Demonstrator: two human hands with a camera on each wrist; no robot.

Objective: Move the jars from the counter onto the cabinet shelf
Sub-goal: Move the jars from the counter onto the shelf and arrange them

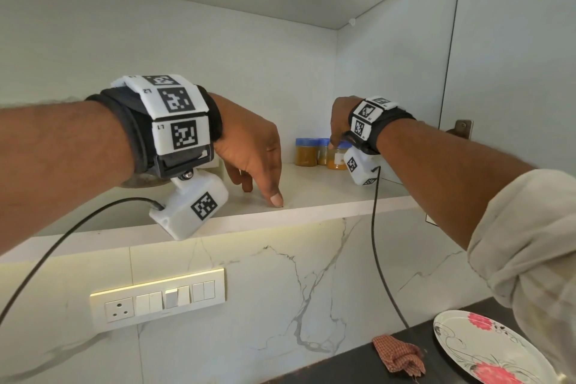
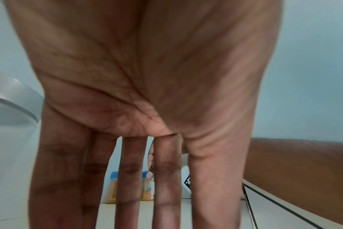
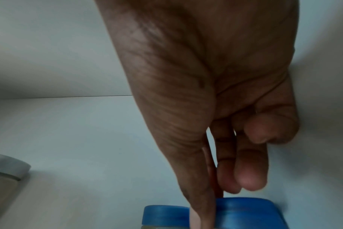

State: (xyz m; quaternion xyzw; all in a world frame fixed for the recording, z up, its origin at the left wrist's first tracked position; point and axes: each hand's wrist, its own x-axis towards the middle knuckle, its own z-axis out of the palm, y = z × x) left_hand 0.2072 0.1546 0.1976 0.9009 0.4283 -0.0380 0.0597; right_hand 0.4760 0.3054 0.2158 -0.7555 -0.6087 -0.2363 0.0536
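Three clear jars with blue lids and yellow-orange contents stand together at the back right of the cabinet shelf (image 1: 311,193): one on the left (image 1: 306,153), one in the middle (image 1: 323,151), one nearest me (image 1: 336,160). My right hand (image 1: 336,142) hovers over the nearest jar. In the right wrist view its thumb (image 3: 196,193) lies against the front of the blue lid (image 3: 254,212), and the fingertips (image 3: 247,181) sit just above the lid's far edge. My left hand (image 1: 261,193) hangs relaxed, with its fingertips resting on the shelf near the front edge and holding nothing.
A glass container (image 1: 140,179) with a grey lid sits on the shelf behind my left wrist. Below the shelf are a switch panel (image 1: 157,296), a dark counter (image 1: 343,362) with a red checked cloth (image 1: 397,352) and a flowered plate (image 1: 486,349). A door hinge (image 1: 463,128) sticks out on the right.
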